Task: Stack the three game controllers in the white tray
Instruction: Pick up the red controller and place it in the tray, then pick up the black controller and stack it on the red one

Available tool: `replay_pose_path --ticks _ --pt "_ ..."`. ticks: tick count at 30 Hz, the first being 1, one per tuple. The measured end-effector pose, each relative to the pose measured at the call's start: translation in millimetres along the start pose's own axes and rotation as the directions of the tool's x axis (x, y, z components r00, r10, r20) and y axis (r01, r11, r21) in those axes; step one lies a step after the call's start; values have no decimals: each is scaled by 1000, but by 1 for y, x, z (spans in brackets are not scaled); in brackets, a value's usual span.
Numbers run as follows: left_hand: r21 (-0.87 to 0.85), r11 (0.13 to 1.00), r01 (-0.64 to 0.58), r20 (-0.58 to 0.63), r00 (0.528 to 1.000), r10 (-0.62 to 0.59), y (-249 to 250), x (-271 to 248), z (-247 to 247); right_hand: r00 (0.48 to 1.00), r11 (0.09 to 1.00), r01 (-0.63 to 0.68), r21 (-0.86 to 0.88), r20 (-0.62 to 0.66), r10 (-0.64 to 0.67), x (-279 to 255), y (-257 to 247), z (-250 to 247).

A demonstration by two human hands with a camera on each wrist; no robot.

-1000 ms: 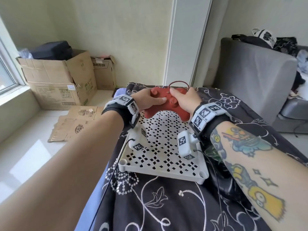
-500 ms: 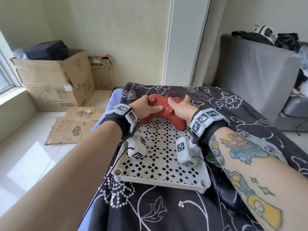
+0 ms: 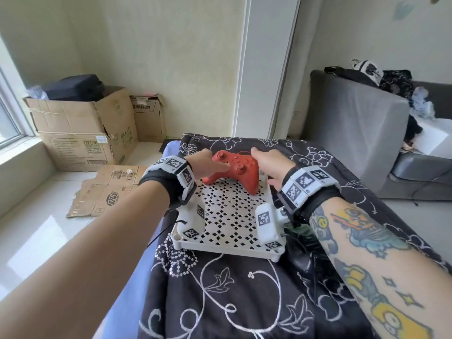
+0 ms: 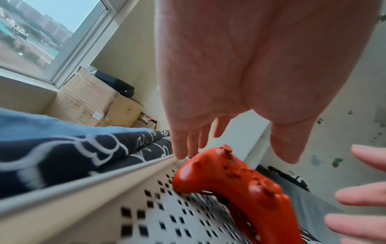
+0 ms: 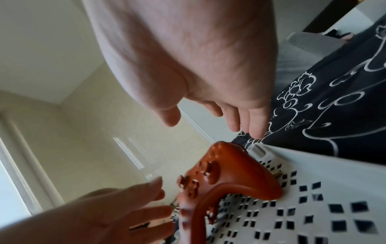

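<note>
red plastic game controller [image 3: 233, 170] is being rested face-up at the far end of the white perforated plastic tray [image 3: 227, 221], as the stack's base | left hand [image 3: 208, 165] and right hand [image 3: 270, 167] are being held spread beside it, nothing gripped

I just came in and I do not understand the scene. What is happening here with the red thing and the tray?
A person is putting game controllers into a white tray that lies on a bed with a dark flowered cover. The red controller rests at the far end of the tray. The left hand and the right hand are open on either side of it, with no grip on it. No other controller is in view.
</note>
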State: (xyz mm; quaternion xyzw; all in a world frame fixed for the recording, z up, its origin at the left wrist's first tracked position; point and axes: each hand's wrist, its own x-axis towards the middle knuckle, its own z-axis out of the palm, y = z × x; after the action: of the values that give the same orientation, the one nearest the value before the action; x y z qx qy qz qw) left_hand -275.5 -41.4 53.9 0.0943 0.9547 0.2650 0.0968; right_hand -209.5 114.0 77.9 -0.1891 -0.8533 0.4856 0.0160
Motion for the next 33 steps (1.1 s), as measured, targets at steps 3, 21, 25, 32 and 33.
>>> replay_pose_path --ticks 3,21,25,32,33 --pt "-127 987 -98 -16 995 97 14 -45 -1 1000 985 13 173 15 -16 -34 6 -14" --pt "-158 950 -268 39 960 277 61 -166 108 862 927 312 206 -472 -186 -146 113 -47" --pt "87 927 -364 77 931 358 67 -176 120 780 913 385 137 -577 -243 -154 123 -70" --pt "211 885 -414 159 908 387 83 -176 138 938 1000 5 13 -346 0 -142 167 -94" --pt "215 888 -407 164 911 378 85 -176 140 947 1000 -5 -1 -323 4 -142 167 -93"
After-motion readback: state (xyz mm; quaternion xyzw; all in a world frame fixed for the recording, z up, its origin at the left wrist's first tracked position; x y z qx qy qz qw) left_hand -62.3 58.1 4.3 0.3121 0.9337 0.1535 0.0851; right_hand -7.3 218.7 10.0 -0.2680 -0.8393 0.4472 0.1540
